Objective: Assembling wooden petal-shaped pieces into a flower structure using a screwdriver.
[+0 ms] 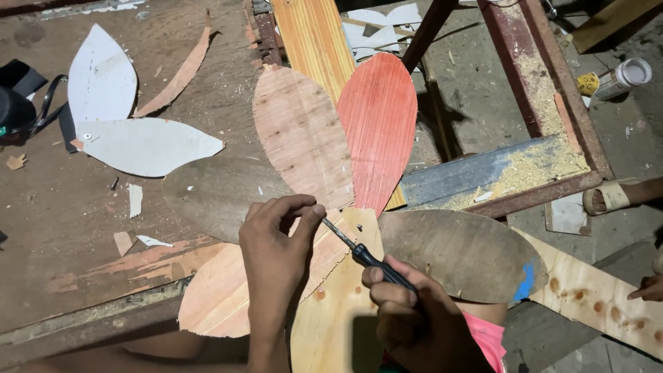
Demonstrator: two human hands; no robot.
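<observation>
While the right hand [414, 314] grips the screwdriver [366, 257] and the left hand [273, 242] pinches its tip at the overlapping wooden petals [304, 135] — a slip could plausibly jab those fingertips [316, 208] or shift the petals.

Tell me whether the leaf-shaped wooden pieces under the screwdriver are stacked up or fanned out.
Fanned out. The wooden pieces overlap only near the screwdriver tip and radiate outward like petals, the red piece pointing away.
</observation>
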